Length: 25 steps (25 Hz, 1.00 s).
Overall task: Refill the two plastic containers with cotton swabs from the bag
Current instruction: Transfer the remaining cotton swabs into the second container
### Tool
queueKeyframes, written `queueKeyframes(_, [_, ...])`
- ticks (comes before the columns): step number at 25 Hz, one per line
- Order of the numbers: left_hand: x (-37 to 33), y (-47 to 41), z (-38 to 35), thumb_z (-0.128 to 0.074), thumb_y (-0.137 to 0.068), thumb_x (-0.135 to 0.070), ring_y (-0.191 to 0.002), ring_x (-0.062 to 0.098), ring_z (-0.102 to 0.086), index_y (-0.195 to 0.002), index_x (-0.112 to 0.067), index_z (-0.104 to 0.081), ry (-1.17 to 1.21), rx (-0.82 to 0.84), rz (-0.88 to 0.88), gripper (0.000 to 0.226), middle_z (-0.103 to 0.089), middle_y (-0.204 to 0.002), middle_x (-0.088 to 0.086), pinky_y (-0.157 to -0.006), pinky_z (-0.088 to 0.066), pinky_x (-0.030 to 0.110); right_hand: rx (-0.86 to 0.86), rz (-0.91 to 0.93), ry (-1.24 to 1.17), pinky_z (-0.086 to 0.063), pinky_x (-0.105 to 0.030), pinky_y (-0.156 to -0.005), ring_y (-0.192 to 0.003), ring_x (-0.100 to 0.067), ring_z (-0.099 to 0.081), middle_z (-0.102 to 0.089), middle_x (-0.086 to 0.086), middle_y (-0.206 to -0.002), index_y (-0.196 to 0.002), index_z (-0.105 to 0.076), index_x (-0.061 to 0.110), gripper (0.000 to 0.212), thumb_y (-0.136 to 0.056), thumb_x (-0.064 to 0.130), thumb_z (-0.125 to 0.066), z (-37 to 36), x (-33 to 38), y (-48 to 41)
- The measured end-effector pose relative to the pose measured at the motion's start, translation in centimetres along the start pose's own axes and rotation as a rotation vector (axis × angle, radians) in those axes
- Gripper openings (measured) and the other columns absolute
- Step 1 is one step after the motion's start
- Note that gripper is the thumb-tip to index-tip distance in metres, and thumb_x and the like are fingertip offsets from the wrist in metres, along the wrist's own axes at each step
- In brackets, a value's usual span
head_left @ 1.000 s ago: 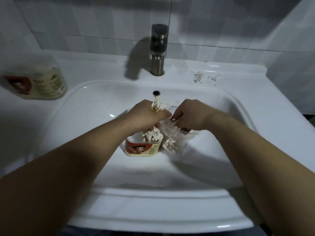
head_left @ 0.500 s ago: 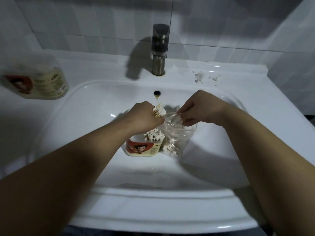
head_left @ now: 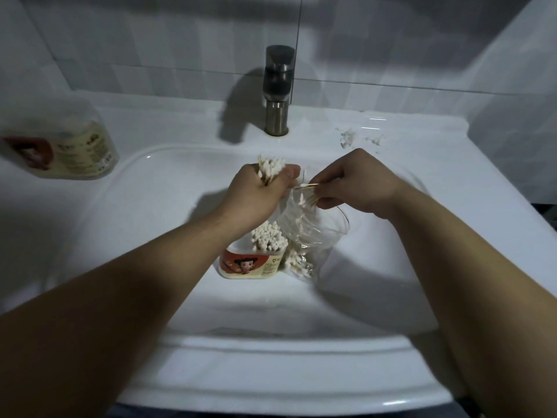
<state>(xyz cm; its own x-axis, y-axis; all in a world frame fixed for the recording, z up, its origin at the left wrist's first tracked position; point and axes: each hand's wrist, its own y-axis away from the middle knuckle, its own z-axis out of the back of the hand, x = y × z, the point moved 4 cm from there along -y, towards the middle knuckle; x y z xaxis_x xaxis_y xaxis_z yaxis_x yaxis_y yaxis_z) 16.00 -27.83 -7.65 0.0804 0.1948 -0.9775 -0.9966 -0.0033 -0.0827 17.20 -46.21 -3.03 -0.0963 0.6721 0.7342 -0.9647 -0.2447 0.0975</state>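
We see left hand (head_left: pixel 259 191) fisted round a swab bundle (head_left: pixel 269 170), right hand (head_left: pixel 355 185) pinching swabs (head_left: pixel 307 191) at the bag (head_left: pixel 313 233) (white sink (head_left: pixel 150 206), tiled wall).

In the middle of the white ceramic sink basin (head_left: pixel 150 206), upright: a squat clear plastic container with a red label (head_left: pixel 250 265), with a cluster of white-tipped cotton swabs (head_left: pixel 268 239) standing inside. Just right of it, touching its side: a crumpled clear plastic bag (head_left: pixel 313 233), more swabs in its bottom. Above and behind the container, the left grip (head_left: pixel 259 191), curled round a bundle of wooden-stemmed swabs (head_left: pixel 271 168). Beside it on the right, over the bag's mouth, the right grip (head_left: pixel 358 182), pinching a few loose swabs (head_left: pixel 307 188) that point leftward. Behind the basin, centred on the white counter (head_left: pixel 452 191): a brushed-metal tap (head_left: pixel 278 92). Far left on the counter, a second labelled plastic container (head_left: pixel 60 152), blurred. Right of the tap, small white scraps (head_left: pixel 348 137).
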Motion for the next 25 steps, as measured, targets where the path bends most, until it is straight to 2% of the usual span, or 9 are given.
queueKeyframes(2, [0.0,0.0,-0.2,-0.064,-0.09,-0.041,-0.101,0.012,-0.074,-0.099,-0.027,-0.077,0.048,-0.016,-0.003,0.021,-0.079,-0.1,-0.004,-0.098,-0.057,0.045,-0.032,0.01,-0.009,-0.059,-0.029,-0.082,-0.072,-0.013,-0.077,-0.077,-0.001,-0.072,-0.088,-0.082,0.017,0.016,-0.086,0.006,-0.071,0.3,-0.1,-0.2])
queueKeyframes(5, [0.0,-0.1,-0.1,-0.064,-0.1,-0.026,-0.1,0.013,-0.075,-0.102,-0.025,-0.075,0.135,-0.045,0.007,0.012,-0.079,-0.103,0.0,-0.098,-0.058,0.044,-0.062,0.036,-0.05,-0.059,-0.026,-0.083,-0.074,-0.015,-0.077,-0.078,-0.002,-0.074,-0.09,-0.082,0.018,0.016,-0.087,0.006,-0.071,0.7,-0.1,-0.3])
queueKeyframes(10, [0.1,0.0,-0.1,-0.066,-0.095,-0.039,-0.104,0.019,-0.074,-0.107,-0.029,-0.076,0.181,0.008,0.062,0.019,-0.078,-0.108,-0.001,-0.1,-0.056,0.049,-0.149,0.081,-0.088,-0.061,-0.029,-0.083,-0.073,-0.016,-0.077,-0.078,-0.004,-0.075,-0.09,-0.082,0.017,0.017,-0.087,0.004,-0.071,1.1,0.2,-0.2])
queueKeyframes(14, [-0.1,0.6,-1.0,-0.061,-0.102,-0.029,-0.1,0.019,-0.075,-0.105,-0.023,-0.073,0.172,0.058,0.071,0.013,-0.077,-0.11,0.006,-0.092,-0.061,0.044,-0.204,0.08,0.03,-0.05,-0.01,-0.063,-0.065,-0.003,-0.073,-0.076,0.004,-0.069,-0.09,-0.081,0.021,0.022,-0.088,0.006,-0.066,1.4,0.5,0.1])
queueKeyframes(18, [-0.1,0.7,-1.0,-0.059,-0.103,-0.03,-0.093,0.021,-0.076,-0.108,-0.018,-0.07,0.071,0.071,0.108,0.017,-0.076,-0.11,0.009,-0.081,-0.064,0.037,-0.198,0.054,0.092,-0.058,-0.019,-0.067,-0.064,0.0,-0.072,-0.076,0.003,-0.068,-0.094,-0.081,0.023,0.022,-0.088,0.009,-0.065,1.2,0.1,0.0])
queueKeyframes(21, [0.5,0.5,-0.8,-0.06,-0.102,-0.034,-0.087,0.017,-0.077,-0.111,-0.009,-0.071,-0.019,0.083,0.148,0.029,-0.077,-0.104,0.007,-0.074,-0.063,0.033,-0.213,0.074,0.1,-0.051,-0.011,-0.059,-0.067,-0.001,-0.073,-0.075,0.005,-0.067,-0.091,-0.081,0.025,0.021,-0.088,0.011,-0.066,1.4,0.2,-0.1])
queueKeyframes(23, [0.8,0.4,-0.8,-0.06,-0.102,-0.033,-0.087,0.016,-0.077,-0.114,-0.01,-0.071,-0.032,0.094,0.16,0.029,-0.077,-0.103,0.006,-0.073,-0.063,0.032,-0.244,0.101,0.053,-0.051,-0.014,-0.059,-0.071,-0.006,-0.073,-0.075,0.005,-0.067,-0.085,-0.081,0.026,0.02,-0.088,0.012,-0.068,1.7,0.4,0.0])
queueKeyframes(25, [0.7,0.4,-0.7,-0.059,-0.102,-0.033,-0.088,0.017,-0.077,-0.116,-0.01,-0.071,0.0,0.087,0.159,0.029,-0.077,-0.104,0.007,-0.074,-0.063,0.032,-0.271,0.127,-0.012,-0.052,-0.018,-0.067,-0.071,-0.007,-0.074,-0.075,0.005,-0.068,-0.085,-0.081,0.025,0.018,-0.088,0.011,-0.07,1.9,0.4,0.0])
